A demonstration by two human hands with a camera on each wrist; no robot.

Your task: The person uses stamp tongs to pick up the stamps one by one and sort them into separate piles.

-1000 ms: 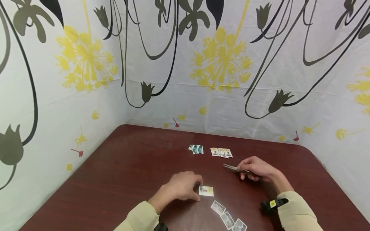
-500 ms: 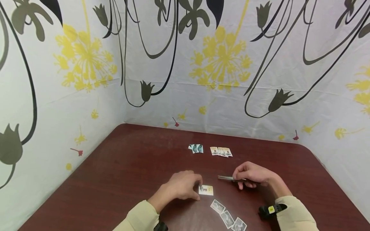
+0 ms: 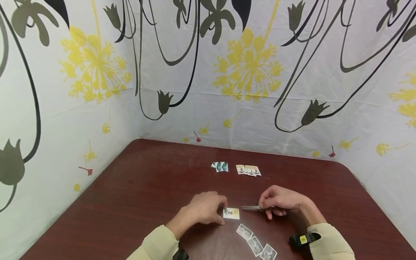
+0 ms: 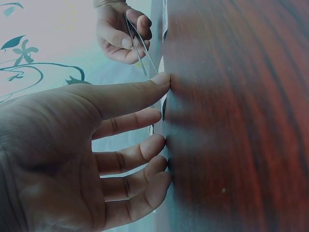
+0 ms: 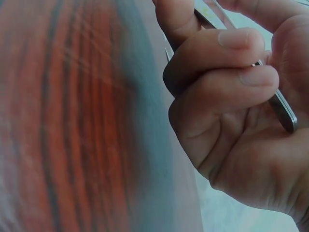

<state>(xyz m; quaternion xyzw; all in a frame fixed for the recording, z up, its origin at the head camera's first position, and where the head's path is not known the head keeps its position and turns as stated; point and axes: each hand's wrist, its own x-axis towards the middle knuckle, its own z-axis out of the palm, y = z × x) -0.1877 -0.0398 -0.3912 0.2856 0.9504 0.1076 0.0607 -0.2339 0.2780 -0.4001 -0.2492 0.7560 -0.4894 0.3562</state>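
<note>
Reddish-brown tabletop (image 3: 146, 187) lies beneath the left hand (image 3: 204, 209), loosely curved and gripping nothing at the left edge of a yellow-and-white card (image 3: 232, 213); three grey cards (image 3: 255, 246) lie near; then tweezers (image 3: 251, 208), pinched by the curled right hand (image 3: 282, 199).

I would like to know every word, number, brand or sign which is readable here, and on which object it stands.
No text is readable.
Card at the left hand: print too small.
Yellow-and-white cards at the back: too small.
Teal cards: too small.
Grey cards: too small.
Yellow label on the right wrist strap: too small.
Tweezers: no lettering discernible.
</note>
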